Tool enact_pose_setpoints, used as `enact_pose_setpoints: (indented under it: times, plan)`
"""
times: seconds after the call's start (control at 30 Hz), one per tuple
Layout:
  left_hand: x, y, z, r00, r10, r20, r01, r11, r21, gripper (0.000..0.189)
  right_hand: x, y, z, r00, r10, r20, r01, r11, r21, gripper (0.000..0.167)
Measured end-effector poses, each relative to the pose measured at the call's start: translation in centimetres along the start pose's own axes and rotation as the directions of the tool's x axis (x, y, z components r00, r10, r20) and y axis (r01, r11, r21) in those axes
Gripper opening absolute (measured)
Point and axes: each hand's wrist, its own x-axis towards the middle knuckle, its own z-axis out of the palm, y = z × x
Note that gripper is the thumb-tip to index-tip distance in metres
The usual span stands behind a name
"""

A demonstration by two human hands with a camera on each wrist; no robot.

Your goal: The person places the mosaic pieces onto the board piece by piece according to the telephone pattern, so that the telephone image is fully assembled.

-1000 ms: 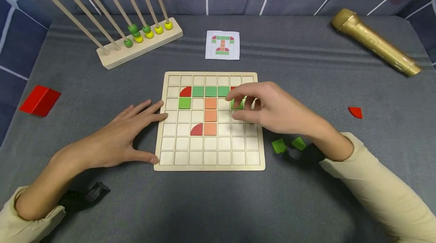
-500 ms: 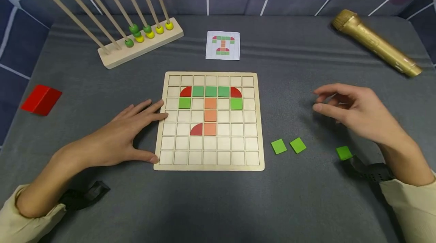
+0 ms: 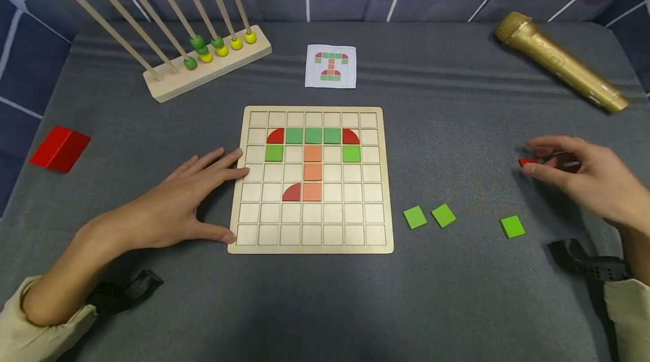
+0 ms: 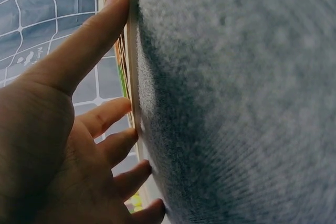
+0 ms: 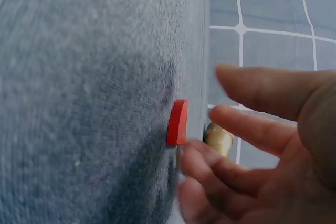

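Note:
A square wooden grid board (image 3: 332, 219) lies on the grey cloth, with red quarter-circle, green and orange square tiles in some cells. The spread fingers of my left hand (image 3: 172, 207) rest against its left edge; in the left wrist view the thumb and fingertips touch the rim (image 4: 132, 51). Far to the right, my right hand (image 3: 591, 176) is over a loose red quarter-circle tile (image 3: 527, 163), partly hidden by it. In the right wrist view that red tile (image 5: 178, 123) lies on the cloth beside the fingertips, thumb and fingers apart.
Several bits surround the board: loose green square tiles (image 3: 415, 217) to its right, a printed pattern card (image 3: 312, 78) behind it. A wooden bead rack (image 3: 213, 74) stands back left, a red block (image 3: 60, 149) at left. A gold microphone (image 3: 561, 62) lies back right.
My right hand has moved from over the board's upper right part rightward to the loose red tile, uncovering the green and red tiles there. My left hand stays at the board's edge.

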Motion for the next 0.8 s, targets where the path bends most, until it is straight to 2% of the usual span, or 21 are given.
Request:
enact_pose_setpoints:
  times: [0.33, 0.6, 0.8]
  plan:
    - [0.0, 0.0, 0.0, 1.0, 0.006, -0.007, -0.006, 1.0, -0.012, 0.106, 0.0, -0.1, 0.8, 0.986, -0.159, 0.044, 0.155, 0.984, 0.083, 0.043]
    - [0.0, 0.0, 0.0, 1.0, -0.001, 0.0, 0.001, 1.0, -0.012, 0.106, 0.6, -0.4, 1.2, 0.962, -0.271, 0.024, 0.272, 0.96, -0.067, 0.037]
    - [0.0, 0.0, 0.0, 1.0, 0.002, -0.003, -0.002, 1.0, -0.006, 0.106, 0.3, -0.9, 1.2, 0.952, -0.307, -0.017, 0.305, 0.95, -0.071, 0.033]
